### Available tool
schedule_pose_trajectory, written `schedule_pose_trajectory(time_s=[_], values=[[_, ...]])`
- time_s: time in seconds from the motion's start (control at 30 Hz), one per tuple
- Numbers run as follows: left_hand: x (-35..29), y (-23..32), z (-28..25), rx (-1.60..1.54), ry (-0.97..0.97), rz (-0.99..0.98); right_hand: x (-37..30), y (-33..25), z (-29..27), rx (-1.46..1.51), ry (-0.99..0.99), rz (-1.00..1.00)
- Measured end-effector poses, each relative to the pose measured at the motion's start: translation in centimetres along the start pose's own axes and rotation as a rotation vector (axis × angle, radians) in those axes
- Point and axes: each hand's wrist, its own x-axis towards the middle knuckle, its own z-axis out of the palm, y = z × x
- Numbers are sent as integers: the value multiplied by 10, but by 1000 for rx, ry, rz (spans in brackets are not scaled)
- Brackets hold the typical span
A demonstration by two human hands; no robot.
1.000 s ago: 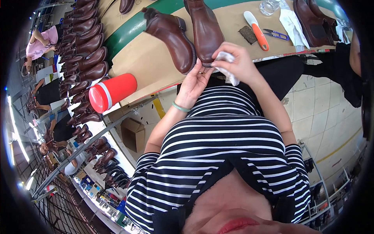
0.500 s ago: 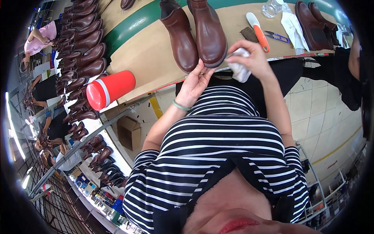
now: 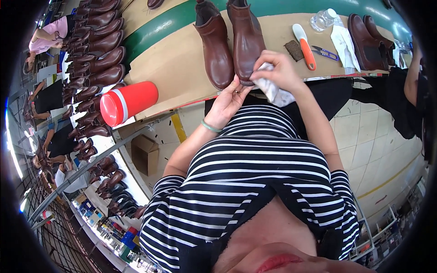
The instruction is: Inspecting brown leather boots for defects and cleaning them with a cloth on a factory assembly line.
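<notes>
Two brown leather ankle boots stand side by side on the bench, toes toward me: the left boot (image 3: 215,57) and the right boot (image 3: 246,43). My left hand (image 3: 225,105) is closed at the toe of the right boot, its fingers on the sole edge. A crumpled white cloth (image 3: 276,94) is gripped in my right hand (image 3: 281,70), bunched against the side of that boot's toe. Part of the cloth hangs below the fingers. The underside of the toe, where my left fingertips go, is hidden.
A red cup (image 3: 132,102) lies at the bench's left. To the right are a brown pad (image 3: 294,50), an orange-white handled tool (image 3: 305,48), thread snips (image 3: 325,53), a clear bottle (image 3: 322,20) and another boot pair (image 3: 366,45). Boot rows (image 3: 98,59) line the left; co-workers sit beyond.
My right hand has moved left with the cloth, from beside the boot onto its toe. The view has shifted slightly. My left hand keeps its hold on the boot.
</notes>
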Motion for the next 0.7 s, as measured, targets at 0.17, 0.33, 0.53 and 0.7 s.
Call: schedule_pose_trajectory(time_s=[0.17,0.33,0.53,0.7], values=[[0,1,-12,69,79,34,-11,52,-74,216,245,267],[-26,26,-23,-230,233,-264,-12,-1,-76,522,103,365],[-71,69,11,162,253,101,31,-35,-50,337,67,192],[-55,108,27,458,224,477,70,-69,-7,-556,-131,-56]])
